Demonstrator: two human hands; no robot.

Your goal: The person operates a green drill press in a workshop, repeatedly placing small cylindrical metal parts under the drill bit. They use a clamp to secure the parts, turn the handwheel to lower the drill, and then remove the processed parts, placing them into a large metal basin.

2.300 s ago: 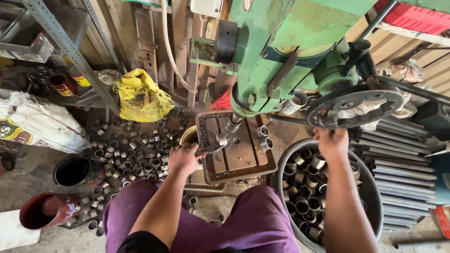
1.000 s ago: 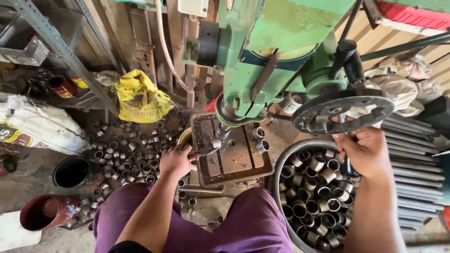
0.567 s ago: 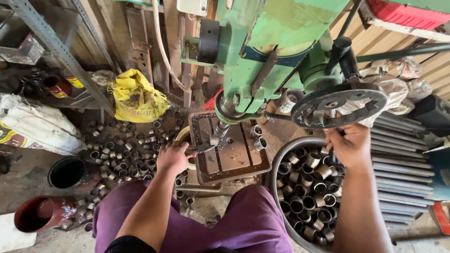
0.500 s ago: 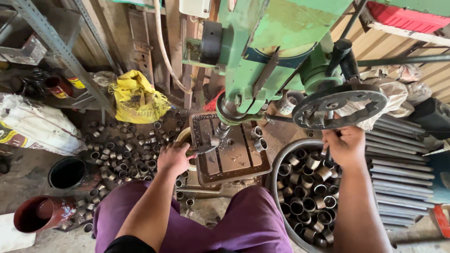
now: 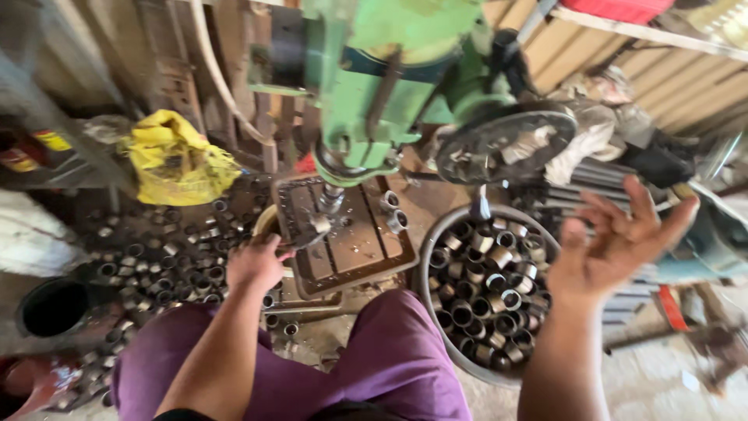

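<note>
Our left hand (image 5: 255, 263) rests at the near left corner of the drill table (image 5: 347, 238), fingers curled toward a small metal piece (image 5: 318, 226) that sits under the spindle (image 5: 330, 196); blur keeps us from telling whether the fingers actually clamp it. Two short rings (image 5: 393, 212) lie on the slotted plate to the right of the spindle. Above stands the green drill press (image 5: 389, 70), with its round handwheel (image 5: 505, 144) on the right side. Our right hand (image 5: 615, 245) hangs free in the air below and to the right of the wheel, fingers spread wide, holding nothing. Beneath it sits a round tub (image 5: 436, 327) full of short metal rings (image 5: 487, 281). More rings (image 5: 167, 253) lie scattered over the floor to the left, near a yellow bag (image 5: 175, 160) and a black pot (image 5: 53, 308). Our purple-clad legs (image 5: 389, 366) fill the bottom of the view.
</note>
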